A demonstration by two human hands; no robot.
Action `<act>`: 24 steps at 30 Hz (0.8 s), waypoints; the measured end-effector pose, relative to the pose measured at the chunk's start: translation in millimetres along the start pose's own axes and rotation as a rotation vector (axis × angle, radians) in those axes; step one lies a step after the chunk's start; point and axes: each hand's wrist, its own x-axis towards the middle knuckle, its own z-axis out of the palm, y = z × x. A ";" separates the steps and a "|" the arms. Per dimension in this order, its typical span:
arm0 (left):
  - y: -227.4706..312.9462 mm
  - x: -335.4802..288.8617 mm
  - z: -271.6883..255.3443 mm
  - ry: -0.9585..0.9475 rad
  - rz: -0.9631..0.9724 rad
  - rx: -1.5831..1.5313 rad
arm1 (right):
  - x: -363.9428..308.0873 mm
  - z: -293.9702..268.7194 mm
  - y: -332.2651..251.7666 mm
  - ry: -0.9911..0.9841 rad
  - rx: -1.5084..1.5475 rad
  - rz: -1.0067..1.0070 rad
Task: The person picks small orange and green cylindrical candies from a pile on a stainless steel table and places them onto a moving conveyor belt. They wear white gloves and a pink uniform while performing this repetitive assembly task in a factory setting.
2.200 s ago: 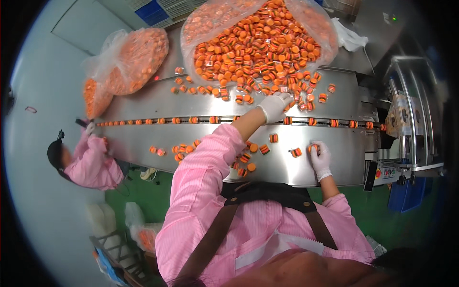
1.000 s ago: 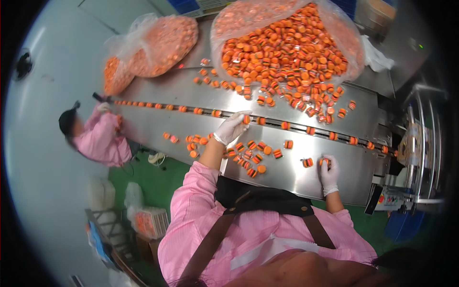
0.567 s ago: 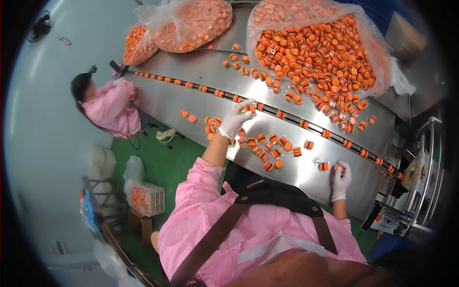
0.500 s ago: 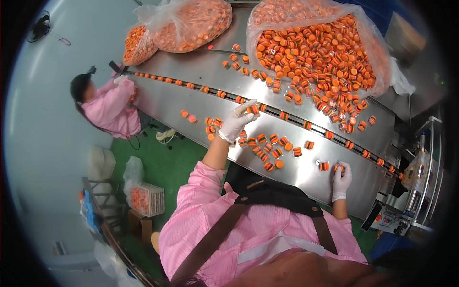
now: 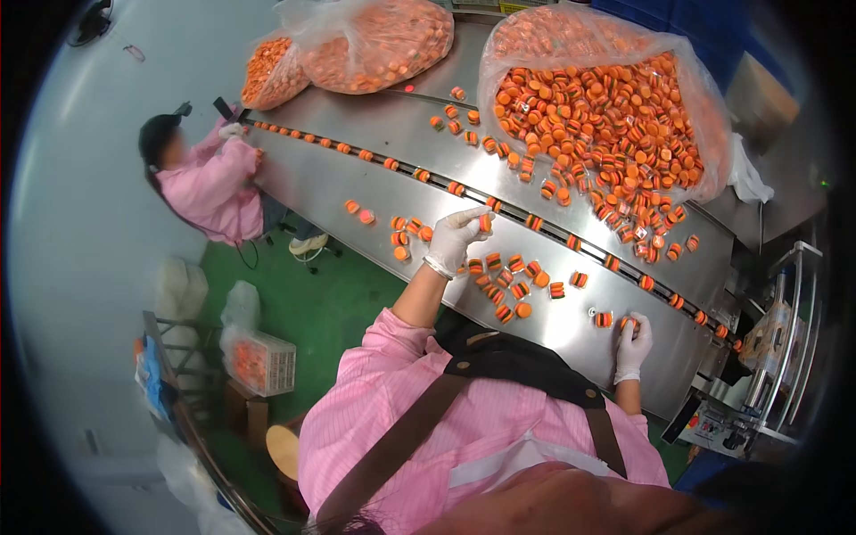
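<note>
My left hand (image 5: pixel 456 239), in a white glove, pinches a burger-shaped candy (image 5: pixel 485 223) just on my side of the narrow conveyor channel (image 5: pixel 513 212). The candy is orange with dark and red layers. At the right, my gloved right hand (image 5: pixel 634 349) rests low over the steel table with its fingers curled round another burger-shaped candy (image 5: pixel 629 323). Beside that hand lies a wrapped candy (image 5: pixel 604 319). Between my hands are several loose candies (image 5: pixel 520 290). Single candies sit spaced out along the channel.
Beyond the channel, a large open clear bag (image 5: pixel 718 143) spills candies onto the table (image 5: pixel 392 125). Tied bags (image 5: pixel 374 62) stand at the far left. A co-worker in pink (image 5: pixel 214 183) sits at the channel's left end. Machine rails (image 5: pixel 789 330) stand at the right.
My left hand has drawn back a little from the channel toward me, still holding a candy. My right hand keeps its grip near the same spot. The whole view has shifted slightly.
</note>
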 end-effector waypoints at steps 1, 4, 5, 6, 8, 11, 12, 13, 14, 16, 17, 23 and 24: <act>-1.3 -0.4 -0.8 0.020 -0.001 0.000 | -0.2 -0.6 0.4 -0.001 0.004 0.012; -2.2 1.4 -8.0 0.078 -0.050 -0.072 | -1.6 1.6 -0.1 0.016 0.037 -0.029; -1.6 1.8 -10.1 0.067 -0.033 -0.112 | -0.8 2.5 1.4 0.022 0.057 -0.033; -0.4 2.9 -12.3 0.056 -0.016 -0.152 | 0.2 3.2 2.9 0.028 0.076 -0.036; 0.5 3.0 -20.4 0.066 -0.001 -0.189 | -0.6 5.9 7.5 0.026 0.082 -0.026; 0.0 4.8 -25.9 0.149 0.016 -0.198 | -1.8 1.4 -2.1 0.027 0.054 -0.019; -0.6 4.7 -32.2 0.155 -0.007 -0.134 | -2.6 4.4 -1.1 0.015 0.080 0.016; -3.0 5.9 -38.8 0.154 -0.031 -0.075 | -2.4 1.8 0.3 0.008 0.100 0.049; -6.2 7.7 -45.4 0.152 -0.055 -0.016 | -2.5 -0.3 1.2 0.004 0.120 0.083; -8.0 12.5 -49.7 0.156 -0.049 0.212 | -2.7 0.1 3.5 0.016 0.096 0.038; -3.1 13.9 -46.6 0.162 -0.054 0.387 | -2.5 0.4 4.4 0.027 0.082 0.016; -27.8 49.0 -40.1 -0.054 -0.070 1.164 | 0.0 0.2 -4.6 0.023 0.060 -0.016; -25.7 50.9 -36.0 -0.158 -0.093 1.230 | -1.7 0.3 -6.1 0.029 0.081 -0.021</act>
